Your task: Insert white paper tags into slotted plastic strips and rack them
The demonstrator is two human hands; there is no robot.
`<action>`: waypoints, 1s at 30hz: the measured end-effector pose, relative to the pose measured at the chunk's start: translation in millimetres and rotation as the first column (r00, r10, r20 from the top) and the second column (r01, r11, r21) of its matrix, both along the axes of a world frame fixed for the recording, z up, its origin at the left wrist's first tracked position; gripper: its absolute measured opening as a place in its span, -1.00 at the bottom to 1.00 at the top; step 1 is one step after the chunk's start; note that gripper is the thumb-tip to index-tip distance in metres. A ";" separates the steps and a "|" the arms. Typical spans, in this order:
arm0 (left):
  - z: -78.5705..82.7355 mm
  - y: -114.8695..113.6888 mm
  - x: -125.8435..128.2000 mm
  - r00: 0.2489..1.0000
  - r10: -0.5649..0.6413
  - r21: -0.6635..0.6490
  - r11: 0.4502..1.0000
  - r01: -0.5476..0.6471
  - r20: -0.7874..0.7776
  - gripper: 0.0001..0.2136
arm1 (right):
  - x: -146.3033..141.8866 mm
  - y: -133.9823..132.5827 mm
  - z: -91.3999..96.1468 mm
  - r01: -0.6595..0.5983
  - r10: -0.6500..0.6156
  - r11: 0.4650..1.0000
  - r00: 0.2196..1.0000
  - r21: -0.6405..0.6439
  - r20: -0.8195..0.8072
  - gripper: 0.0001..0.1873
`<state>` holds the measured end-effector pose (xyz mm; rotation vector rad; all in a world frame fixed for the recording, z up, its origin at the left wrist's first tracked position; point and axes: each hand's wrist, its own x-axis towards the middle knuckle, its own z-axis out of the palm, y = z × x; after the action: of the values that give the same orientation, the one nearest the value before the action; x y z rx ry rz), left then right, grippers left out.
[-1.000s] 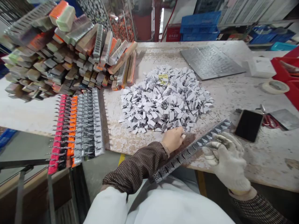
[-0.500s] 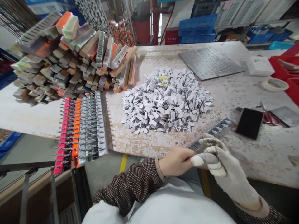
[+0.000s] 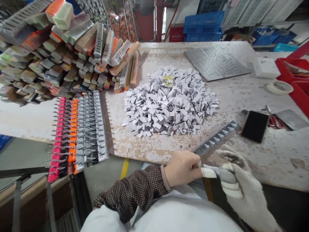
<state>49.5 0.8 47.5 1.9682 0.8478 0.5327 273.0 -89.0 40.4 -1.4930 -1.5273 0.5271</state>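
Observation:
My left hand (image 3: 184, 169) is bare and closed, with a white-covered fingertip pointing towards my right hand. Whatever its curled fingers hold is hidden. Right behind its knuckles is the lower end of a dark grey strip (image 3: 216, 138), which slants across the table edge with a row of small pointed pale pieces along it. My right hand (image 3: 238, 180), in a white glove with darkened fingertips, is curled closed just right of the left fingertip. A small pale sliver shows between the two hands, too little to name. Beyond them lies a heap of small white pieces (image 3: 169, 103) with a yellow label.
A stack of long bars (image 3: 72, 64) fills the left of the table. In front of it, pink, black, orange and grey toothed strips (image 3: 79, 135) overhang the edge. Right of my hands lie a phone (image 3: 255, 126), scissors (image 3: 275, 120), a tape roll (image 3: 280, 87) and a metal plate (image 3: 217, 62).
My right hand has moved right and slightly down, away from the strip, so more of its pointed pieces show. The left hand stays near the strip's lower end. The view has shifted slightly.

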 end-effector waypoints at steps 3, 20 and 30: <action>-0.6 -2.0 -5.0 0.993 -0.113 0.048 0.993 0.111 0.044 -0.47 | -14.2 8.3 2.0 -0.080 0.081 0.997 0.996 0.023 -0.031 -0.87; -38.0 1.4 -17.8 0.895 -0.019 0.181 0.977 0.111 -0.446 -0.34 | 4.6 78.6 -8.1 -0.297 -0.059 0.932 0.439 0.207 0.897 -0.80; -35.3 6.3 -19.4 0.898 -0.066 0.055 0.994 0.100 -0.435 -0.40 | 9.3 90.3 -22.9 -0.299 0.178 0.954 0.547 -0.008 0.818 -0.85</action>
<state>30.1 7.2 12.2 2.2226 1.0187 0.0704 282.2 1.3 17.4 -1.4951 -2.4625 -0.1984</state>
